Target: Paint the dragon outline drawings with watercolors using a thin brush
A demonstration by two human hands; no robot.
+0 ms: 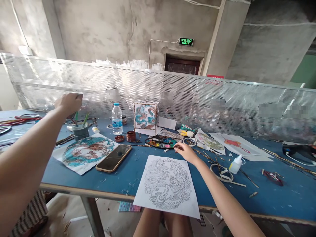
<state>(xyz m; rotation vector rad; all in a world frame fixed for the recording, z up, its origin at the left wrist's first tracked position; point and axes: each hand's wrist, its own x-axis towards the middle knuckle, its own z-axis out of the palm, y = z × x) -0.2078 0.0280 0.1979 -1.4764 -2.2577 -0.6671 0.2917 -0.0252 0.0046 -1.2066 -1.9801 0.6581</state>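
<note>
My left hand (69,102) is stretched far out to the left, fingers closed above a dark cup (80,130) that holds green brushes; what the fingers hold is hidden. My right hand (184,150) rests at the top right corner of an uncoloured line drawing (167,186) lying at the table's front edge, fingers curled beside the paint palette (161,142). A painted teal drawing (87,151) lies to the left, with a phone (114,158) next to it.
A water bottle (117,118), two small paint jars (131,135), a painted square box (145,117) and a glue bottle (235,164) stand on the blue table (271,194). More painted sheets (234,144), bamboo strips and scraps lie right. A perforated metal screen (197,95) closes the back.
</note>
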